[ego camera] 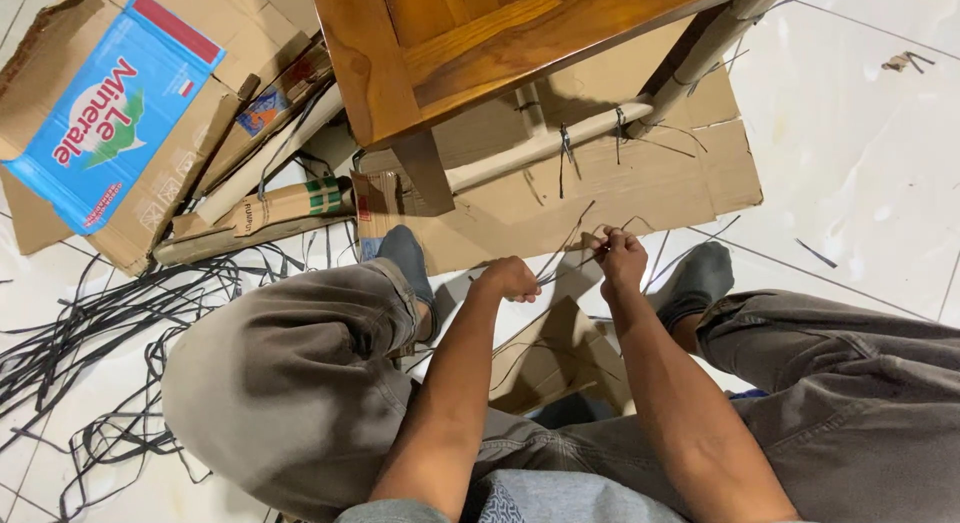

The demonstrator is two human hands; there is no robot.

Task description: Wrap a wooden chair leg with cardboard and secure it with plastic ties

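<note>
Head view: left hand (508,280) fisted, right hand (620,255) pinching thin dark plastic strap (572,251) stretched between them, over flattened brown cardboard sheet (640,188) near its front edge. Wooden furniture legs (545,143) partly cardboard-wrapped, about four ties on; wrapping judged unfinished. Loose black strap pile (100,333) on floor, uncountable

Glossy white tile floor (860,153) with thin grout lines catching soft light, flattened brown cardboard (640,188) spread across it, a blue-printed carton (110,113) at upper left, a varnished wooden stool (470,43) above, and loose black strips (90,333) tangled at left.
</note>
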